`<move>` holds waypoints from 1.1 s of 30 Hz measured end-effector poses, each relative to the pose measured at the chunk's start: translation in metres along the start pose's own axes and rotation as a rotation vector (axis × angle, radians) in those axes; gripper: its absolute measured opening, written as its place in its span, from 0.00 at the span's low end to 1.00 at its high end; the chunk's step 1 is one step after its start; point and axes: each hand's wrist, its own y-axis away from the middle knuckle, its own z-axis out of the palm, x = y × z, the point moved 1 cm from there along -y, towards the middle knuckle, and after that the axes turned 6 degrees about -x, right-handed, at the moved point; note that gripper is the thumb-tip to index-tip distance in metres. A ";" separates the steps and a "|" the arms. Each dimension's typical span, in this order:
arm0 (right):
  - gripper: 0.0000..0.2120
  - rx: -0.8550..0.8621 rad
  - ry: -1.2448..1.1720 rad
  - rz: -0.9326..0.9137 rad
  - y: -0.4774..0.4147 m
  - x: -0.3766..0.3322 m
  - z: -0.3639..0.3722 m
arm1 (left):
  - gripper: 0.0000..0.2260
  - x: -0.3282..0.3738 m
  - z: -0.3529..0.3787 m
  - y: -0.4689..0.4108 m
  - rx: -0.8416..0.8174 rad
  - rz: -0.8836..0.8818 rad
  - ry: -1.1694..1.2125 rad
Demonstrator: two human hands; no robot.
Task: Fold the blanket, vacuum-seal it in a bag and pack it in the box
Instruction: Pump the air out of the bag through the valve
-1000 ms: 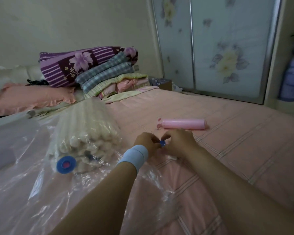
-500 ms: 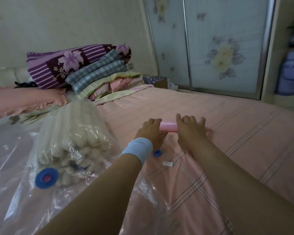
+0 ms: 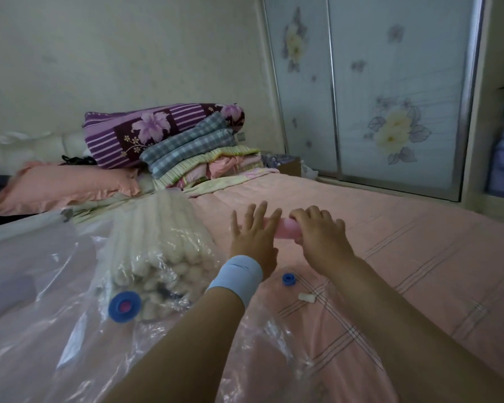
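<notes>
A folded cream blanket (image 3: 157, 251) lies inside a clear plastic vacuum bag (image 3: 56, 330) on the pink bed, with the bag's blue valve (image 3: 125, 306) facing me. My right hand (image 3: 320, 239) grips a pink cylindrical hand pump (image 3: 288, 228), lifted a little off the bed. Beside the pump's left end my left hand (image 3: 255, 237), with a light-blue wristband, spreads straight fingers. A small blue cap (image 3: 289, 279) and a small white piece (image 3: 307, 298) lie on the sheet below my hands.
A pile of folded bedding (image 3: 186, 149) and a pink pillow (image 3: 61, 184) sit at the head of the bed. A sliding wardrobe with flower prints (image 3: 390, 97) stands beyond the bed. A cardboard box corner (image 3: 288, 167) shows behind the pile.
Both hands left the small blue cap on the sheet and reached forward to the pink pump. My right hand now grips it and lifts it; my left hand has opened beside it.
</notes>
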 end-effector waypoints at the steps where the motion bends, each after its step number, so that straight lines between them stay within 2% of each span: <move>1: 0.24 -0.013 -0.054 -0.044 0.002 -0.010 -0.003 | 0.36 -0.010 -0.006 0.008 0.039 -0.027 -0.037; 4: 0.22 -0.083 -0.152 -0.157 0.010 -0.041 -0.011 | 0.29 -0.047 -0.023 0.036 0.046 -0.029 -0.083; 7: 0.26 -0.133 -0.154 -0.222 0.018 -0.081 -0.020 | 0.24 -0.090 -0.042 0.070 0.019 -0.049 -0.049; 9: 0.26 -0.171 -0.124 -0.254 0.023 -0.111 -0.023 | 0.24 -0.118 -0.052 0.097 0.041 -0.065 -0.047; 12: 0.22 -0.188 -0.125 -0.269 0.030 -0.152 -0.024 | 0.29 -0.155 -0.062 0.136 0.207 -0.114 -0.076; 15: 0.20 -0.235 -0.389 -0.188 0.043 -0.194 -0.022 | 0.36 -0.188 -0.069 0.175 0.330 -0.335 0.111; 17: 0.18 -0.265 -0.671 -0.120 0.053 -0.221 -0.016 | 0.34 -0.204 -0.068 0.196 0.385 -0.456 0.246; 19: 0.15 -0.290 -0.972 -0.029 0.062 -0.244 -0.011 | 0.26 -0.215 -0.062 0.209 0.429 -0.528 0.435; 22: 0.15 -0.323 -1.221 0.073 0.068 -0.266 0.000 | 0.14 -0.225 -0.041 0.222 0.358 -0.614 0.730; 24: 0.14 -0.306 -1.265 0.104 0.065 -0.270 0.011 | 0.10 -0.227 -0.025 0.225 0.269 -0.611 0.710; 29: 0.20 -0.259 -1.290 0.143 0.063 -0.277 0.034 | 0.09 -0.231 0.003 0.214 0.128 -0.654 0.750; 33: 0.18 -0.196 -1.373 0.232 0.053 -0.277 0.047 | 0.10 -0.232 0.010 0.199 0.003 -0.695 0.711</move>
